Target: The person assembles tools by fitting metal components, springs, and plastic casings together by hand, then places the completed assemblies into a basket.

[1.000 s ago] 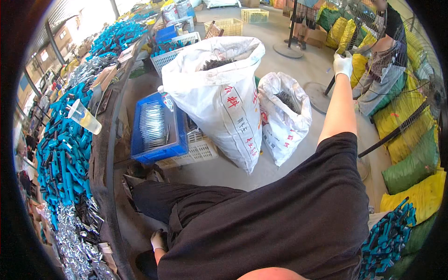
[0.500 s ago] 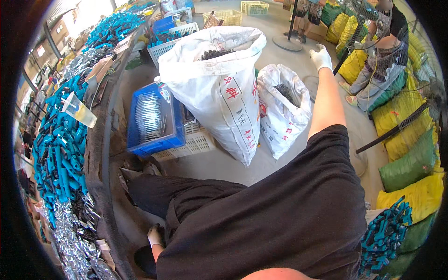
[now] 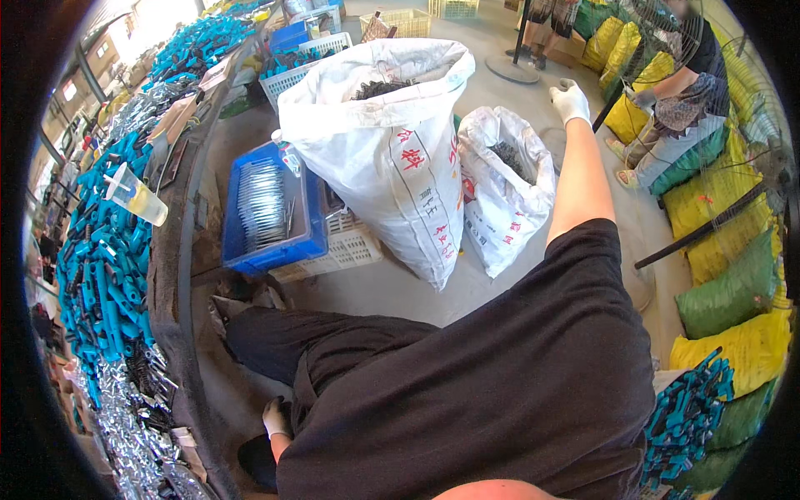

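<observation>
My right hand point(image 3: 572, 102), in a white glove, is raised on an outstretched arm beyond the smaller white woven sack point(image 3: 506, 200). Its fingers are curled in, and nothing shows in them. Low at the left, my gloved left hand point(image 3: 277, 417) hangs beside my dark trousers; its fingers are partly hidden. A large white woven sack point(image 3: 375, 158) stands open in front of me, with dark coiled springs point(image 3: 383, 88) inside. More dark parts point(image 3: 507, 156) lie in the smaller sack, which leans close by on its right.
A blue crate point(image 3: 312, 237) of metal rods rests on a pale crate point(image 3: 346, 254). Along the left, a bench point(image 3: 171, 292) carries teal handles point(image 3: 108, 267) and a plastic cup point(image 3: 137, 196). Yellow sacks point(image 3: 733, 342), a fan and a seated person point(image 3: 683, 100) are at right.
The fingers of my right hand have curled in from a more spread pose. The view has shifted slightly. The seated person at right has moved an arm.
</observation>
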Demonstrator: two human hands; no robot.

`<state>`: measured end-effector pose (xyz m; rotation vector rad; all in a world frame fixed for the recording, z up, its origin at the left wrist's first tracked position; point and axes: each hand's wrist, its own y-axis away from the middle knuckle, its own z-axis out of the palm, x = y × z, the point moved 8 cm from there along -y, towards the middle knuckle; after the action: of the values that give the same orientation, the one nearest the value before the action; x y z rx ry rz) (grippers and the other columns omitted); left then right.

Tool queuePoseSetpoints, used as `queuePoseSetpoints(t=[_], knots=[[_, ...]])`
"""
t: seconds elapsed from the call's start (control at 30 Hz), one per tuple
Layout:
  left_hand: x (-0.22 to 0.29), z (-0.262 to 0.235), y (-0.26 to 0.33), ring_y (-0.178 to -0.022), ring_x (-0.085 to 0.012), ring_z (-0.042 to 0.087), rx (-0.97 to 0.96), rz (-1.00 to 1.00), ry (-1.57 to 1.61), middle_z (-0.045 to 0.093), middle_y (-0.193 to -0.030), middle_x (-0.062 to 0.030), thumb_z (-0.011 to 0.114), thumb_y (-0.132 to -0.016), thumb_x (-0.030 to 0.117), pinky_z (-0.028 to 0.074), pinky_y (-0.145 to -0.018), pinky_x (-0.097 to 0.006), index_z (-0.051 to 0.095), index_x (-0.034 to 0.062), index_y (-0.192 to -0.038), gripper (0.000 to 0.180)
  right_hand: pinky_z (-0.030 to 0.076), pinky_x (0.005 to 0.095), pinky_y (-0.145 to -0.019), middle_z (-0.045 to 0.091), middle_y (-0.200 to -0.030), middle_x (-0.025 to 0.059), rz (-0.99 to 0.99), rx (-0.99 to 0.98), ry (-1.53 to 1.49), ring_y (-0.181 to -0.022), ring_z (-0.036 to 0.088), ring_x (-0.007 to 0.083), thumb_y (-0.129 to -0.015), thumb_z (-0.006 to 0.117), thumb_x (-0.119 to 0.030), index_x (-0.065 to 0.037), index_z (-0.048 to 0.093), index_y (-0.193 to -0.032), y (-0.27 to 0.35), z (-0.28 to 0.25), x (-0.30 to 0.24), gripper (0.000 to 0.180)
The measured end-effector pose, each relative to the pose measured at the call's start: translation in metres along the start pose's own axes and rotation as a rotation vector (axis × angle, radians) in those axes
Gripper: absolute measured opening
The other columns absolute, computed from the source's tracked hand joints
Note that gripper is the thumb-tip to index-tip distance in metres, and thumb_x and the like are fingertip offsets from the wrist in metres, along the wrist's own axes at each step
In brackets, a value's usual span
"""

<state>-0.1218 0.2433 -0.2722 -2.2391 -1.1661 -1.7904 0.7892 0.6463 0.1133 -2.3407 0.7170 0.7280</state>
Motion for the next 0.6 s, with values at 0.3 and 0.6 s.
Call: queuePoseSetpoints(t=[0.3,0.6], knots=[[0.035,0.017,0.034,-0.078,-0.0226,0.062,0.075,-0.147,0.118,0.066,-0.091,-0.0113,0.06,-0.082,0.015,0.049,-0.071,-0.034,0.066,-0.0031,-0.1,0.026,0.05,0.0316,-0.084,0.071,-0.097,0.0145,-0.177,-0.221,0.104,-0.086,0.069,0.0217,-0.083,0.062,-0.026,-0.005,0.068,-0.11,0.039,0.093,-0.025,0.035],[0.012,0.012,0.015,-0.081,-0.0237,0.062,-0.041,-0.042,0.065,0.066,-0.093,-0.012,0.057,-0.082,0.013,0.049,-0.073,-0.034,0.066,-0.0028,-0.102,0.026,0.05,0.0335,-0.084,0.07,-0.098,0.0157,-0.333,-0.423,0.221,-0.092,0.067,0.0264,-0.082,0.062,-0.027,-0.008,0.071,-0.105,0.119,0.151,-0.074,0.031]])
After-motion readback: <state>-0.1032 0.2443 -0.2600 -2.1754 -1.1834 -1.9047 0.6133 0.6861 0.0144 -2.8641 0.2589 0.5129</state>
